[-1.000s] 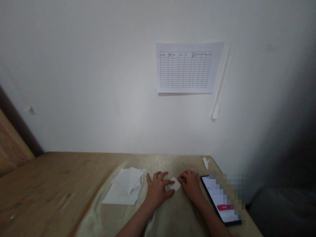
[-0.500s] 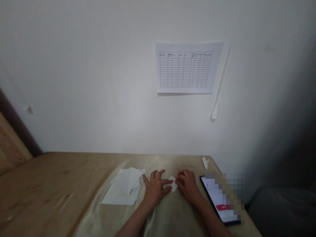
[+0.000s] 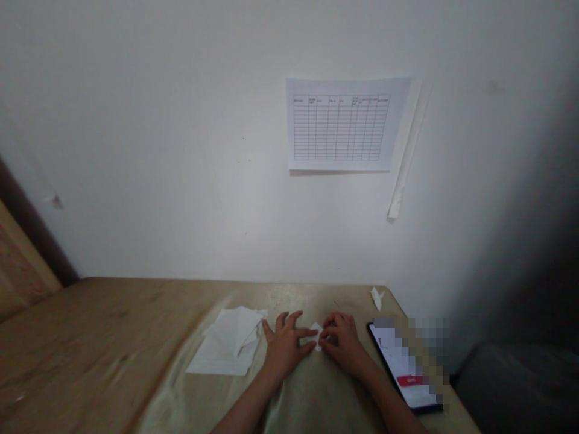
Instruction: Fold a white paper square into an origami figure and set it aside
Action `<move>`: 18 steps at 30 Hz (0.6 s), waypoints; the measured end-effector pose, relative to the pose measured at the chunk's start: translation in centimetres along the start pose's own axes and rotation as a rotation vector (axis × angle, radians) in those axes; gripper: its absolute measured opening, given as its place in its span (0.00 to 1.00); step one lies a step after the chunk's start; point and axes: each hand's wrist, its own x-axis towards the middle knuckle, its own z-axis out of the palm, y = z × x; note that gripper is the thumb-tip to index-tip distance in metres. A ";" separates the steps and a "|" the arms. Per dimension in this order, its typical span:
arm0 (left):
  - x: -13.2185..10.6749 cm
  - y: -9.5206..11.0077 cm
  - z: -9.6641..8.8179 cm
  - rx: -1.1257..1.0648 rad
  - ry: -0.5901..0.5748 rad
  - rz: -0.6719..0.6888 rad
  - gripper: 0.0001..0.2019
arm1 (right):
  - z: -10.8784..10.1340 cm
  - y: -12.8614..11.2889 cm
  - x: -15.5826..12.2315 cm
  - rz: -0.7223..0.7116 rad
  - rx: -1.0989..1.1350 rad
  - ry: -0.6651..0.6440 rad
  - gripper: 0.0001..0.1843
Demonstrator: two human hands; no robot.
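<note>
A small piece of folded white paper (image 3: 316, 339) lies on the cloth-covered table between my two hands. My left hand (image 3: 284, 345) has its thumb and index finger on the paper's left side, while its other fingers are spread over the cloth. From the right, my right hand (image 3: 342, 340) pinches the paper's edge with curled fingers, covering part of it. Just left of my left hand sits a pile of white paper sheets (image 3: 221, 358), with a creased sheet on top.
A phone (image 3: 407, 374) with a lit screen, partly pixelated, lies right of my right forearm. Near the table's back right corner is a small white folded paper piece (image 3: 376, 298). A printed table sheet (image 3: 339, 129) hangs on the wall behind.
My right hand's fingers have shifted slightly left over the small paper, covering more of it. My left hand stays almost still.
</note>
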 end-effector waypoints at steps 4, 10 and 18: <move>0.0 0.1 -0.1 0.013 -0.016 -0.001 0.14 | -0.2 -0.1 -0.2 -0.014 0.021 -0.025 0.04; -0.1 0.1 -0.2 0.010 -0.020 -0.007 0.14 | -0.2 0.3 -0.4 -0.037 0.031 -0.078 0.03; -0.1 0.3 -0.4 0.032 -0.035 -0.015 0.14 | 0.4 1.5 0.1 -0.032 0.128 0.061 0.04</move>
